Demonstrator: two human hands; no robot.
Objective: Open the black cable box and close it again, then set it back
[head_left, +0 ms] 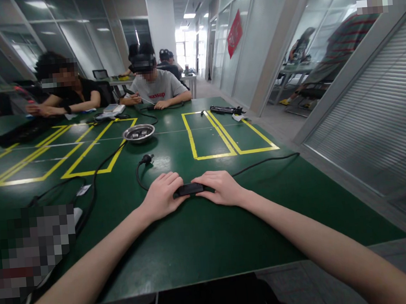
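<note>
A black power adapter (191,189) lies low over the green table between my hands, its long side running left to right. My left hand (163,192) is closed on its left end, thumb in front and fingers behind. At the other end my right hand (220,188) pinches it the same way. From the left side a thick black cord curves up to a power plug (147,159) on the table. A thinner black cable (267,161) runs out behind my right hand toward the table's right edge.
A metal bowl (139,133) with small metal parts stands beyond the plug. Yellow tape outlines (213,157) mark the green table (231,243). A folded black tripod-like object (226,110) lies at the far right. Cables and a blurred-out item (35,254) are at left. Two people sit opposite.
</note>
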